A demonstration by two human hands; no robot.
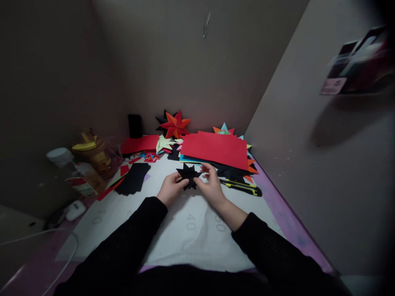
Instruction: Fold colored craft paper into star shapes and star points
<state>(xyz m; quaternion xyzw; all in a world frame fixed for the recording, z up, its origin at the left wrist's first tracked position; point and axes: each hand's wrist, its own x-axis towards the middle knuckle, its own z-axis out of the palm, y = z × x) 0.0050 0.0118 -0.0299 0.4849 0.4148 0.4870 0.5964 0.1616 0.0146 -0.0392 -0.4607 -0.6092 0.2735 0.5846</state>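
Between my two hands, above the white sheet, is a black folded paper star (pixel 189 174) with several points. My left hand (pixel 172 187) pinches its left side, thumb towards me. My right hand (pixel 210 186) grips the right side with the thumb low and the fingers curled near a right-hand point. Just right of my right hand lies a yellow and black utility knife (pixel 243 187). Behind the star rests a stack of red paper (pixel 216 149), with black folded paper partly hidden under it. To the left is a pile of black paper strips (pixel 134 179).
The white sheet (pixel 173 246) with pencilled numbers covers a purple table (pixel 296 238). Red and orange paper stars (pixel 175 124) lean against the back wall. At left stand a white-capped bottle (pixel 80 174), a brown cup (pixel 94 152) and a white case (pixel 75 210), with a white cable (pixel 75 246) nearby.
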